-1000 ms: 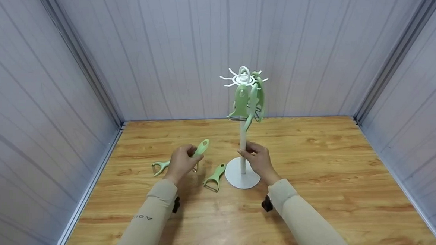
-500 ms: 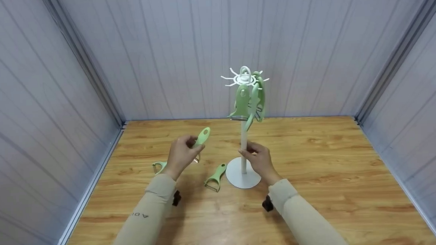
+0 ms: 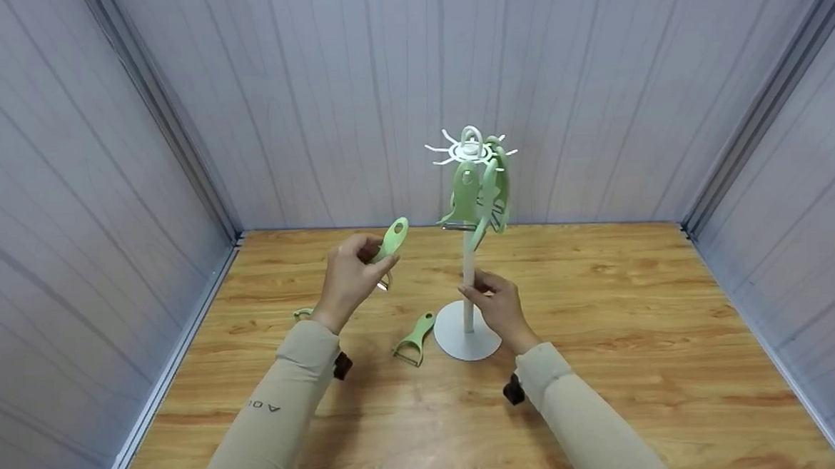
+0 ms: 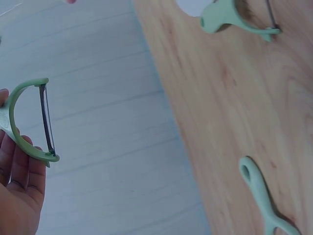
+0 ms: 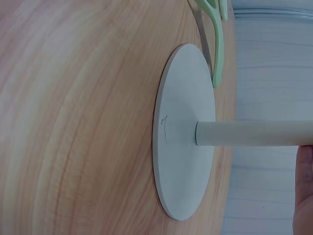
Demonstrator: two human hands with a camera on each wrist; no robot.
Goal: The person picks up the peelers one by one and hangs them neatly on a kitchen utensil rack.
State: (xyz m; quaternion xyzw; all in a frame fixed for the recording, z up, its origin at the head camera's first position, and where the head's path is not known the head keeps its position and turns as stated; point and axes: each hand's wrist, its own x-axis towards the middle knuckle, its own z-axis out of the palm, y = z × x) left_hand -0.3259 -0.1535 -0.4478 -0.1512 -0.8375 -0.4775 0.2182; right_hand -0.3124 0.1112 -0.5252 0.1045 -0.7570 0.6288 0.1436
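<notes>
Past sleeve lettering [image 3: 263,405] partly legible as "AO", a loose peeler [image 3: 418,332] lies at nine o'clock from the white base [image 3: 457,345], the right hand [image 3: 498,303] grips the pole [image 3: 468,260], and the left hand [image 3: 348,275] pinches a second peeler [image 3: 392,241] at eight o'clock from the hanging peelers [image 3: 466,195].

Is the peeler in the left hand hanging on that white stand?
No, the left hand holds that peeler in the air, apart from the white stand.

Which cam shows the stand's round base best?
Right wrist: the base is large there, nearly all its outline in frame, its joint with the pole plain. The head view shows it smaller, from above. The left wrist view catches only a white sliver at the top edge, beside a peeler.
</notes>
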